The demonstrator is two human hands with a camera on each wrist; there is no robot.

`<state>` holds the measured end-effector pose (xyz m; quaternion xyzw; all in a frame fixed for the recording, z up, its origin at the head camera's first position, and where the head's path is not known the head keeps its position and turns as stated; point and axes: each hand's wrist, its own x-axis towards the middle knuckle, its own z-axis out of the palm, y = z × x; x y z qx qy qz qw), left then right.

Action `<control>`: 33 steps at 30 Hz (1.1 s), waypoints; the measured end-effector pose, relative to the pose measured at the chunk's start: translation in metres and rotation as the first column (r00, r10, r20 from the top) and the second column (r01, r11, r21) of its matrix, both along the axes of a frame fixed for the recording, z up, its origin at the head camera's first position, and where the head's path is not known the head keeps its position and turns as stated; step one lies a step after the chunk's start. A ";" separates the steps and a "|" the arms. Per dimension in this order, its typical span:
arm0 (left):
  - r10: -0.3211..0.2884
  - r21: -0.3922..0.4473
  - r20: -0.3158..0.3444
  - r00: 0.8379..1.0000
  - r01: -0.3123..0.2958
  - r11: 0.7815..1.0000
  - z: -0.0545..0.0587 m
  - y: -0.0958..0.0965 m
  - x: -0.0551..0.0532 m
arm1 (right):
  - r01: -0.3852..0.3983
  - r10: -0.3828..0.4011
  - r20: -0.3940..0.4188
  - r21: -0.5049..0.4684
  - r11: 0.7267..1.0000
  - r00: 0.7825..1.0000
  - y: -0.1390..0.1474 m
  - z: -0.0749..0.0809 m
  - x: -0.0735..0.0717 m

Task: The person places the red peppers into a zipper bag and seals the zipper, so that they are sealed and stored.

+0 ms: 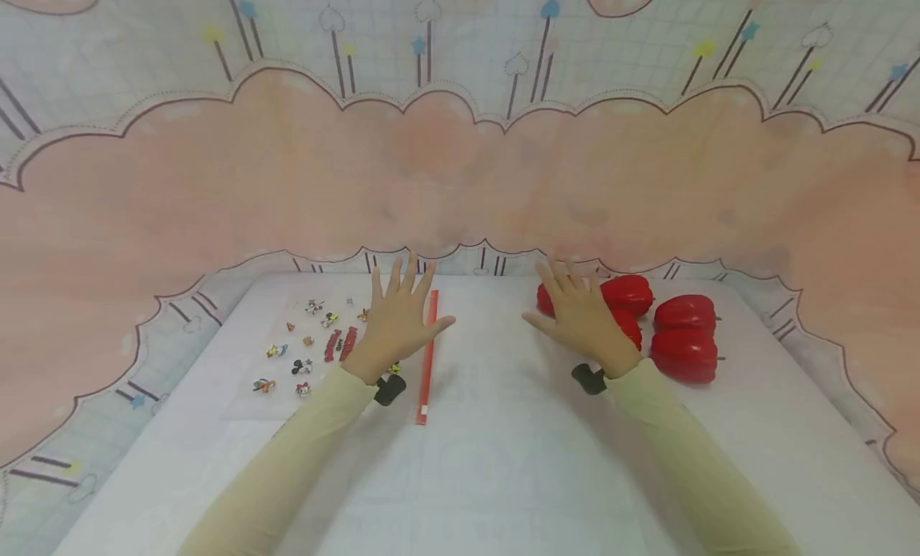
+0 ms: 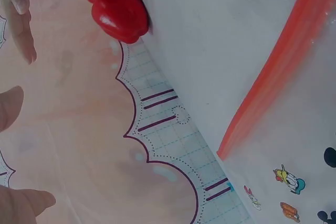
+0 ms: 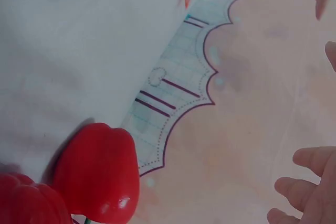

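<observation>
Both hands hover over a white table with fingers spread and nothing held. My left hand (image 1: 395, 324) is above the right side of a clear plastic bag (image 1: 244, 400) printed with small cartoon figures, beside its red edge strip (image 1: 428, 356). In the left wrist view that red strip (image 2: 278, 66) runs diagonally. Over on the right, my right hand (image 1: 578, 320) partly hides several glossy red bell peppers (image 1: 627, 295). Two more red bell peppers (image 1: 684, 355) lie just right of it. The right wrist view shows a bell pepper (image 3: 97, 174) at its lower left.
The white table (image 1: 489, 460) ends at the back against a curtain (image 1: 446, 180) with a peach cloud pattern. Dark wrist straps (image 1: 390, 390) sit at both wrists. Between the hands lies bare white tabletop.
</observation>
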<state>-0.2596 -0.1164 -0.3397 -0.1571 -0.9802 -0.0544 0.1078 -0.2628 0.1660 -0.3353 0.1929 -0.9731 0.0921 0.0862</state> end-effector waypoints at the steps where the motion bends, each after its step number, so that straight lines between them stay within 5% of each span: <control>1: -0.003 -0.001 -0.006 1.000 0.003 1.000 0.000 0.000 0.000 | -0.003 0.003 -0.004 -0.006 1.000 1.000 0.001 0.001 0.000; 14: -0.028 -0.092 -0.013 1.000 0.027 0.995 0.000 -0.004 0.005 | -0.008 0.008 0.010 -0.012 1.000 1.000 0.012 0.001 -0.005; 20: -0.009 -0.077 -0.013 1.000 0.008 0.997 -0.014 -0.006 0.007 | -0.086 0.085 -0.024 -0.064 0.994 0.996 0.005 -0.009 -0.012; 26: 0.019 -0.049 -0.023 1.000 -0.021 0.999 -0.031 -0.007 0.013 | -0.159 0.157 -0.088 -0.017 0.987 0.984 -0.009 -0.021 -0.022; 33: 0.026 0.005 -0.034 0.999 -0.026 1.000 -0.037 -0.007 0.021 | -0.230 0.232 -0.101 0.032 0.973 0.967 -0.025 -0.030 -0.034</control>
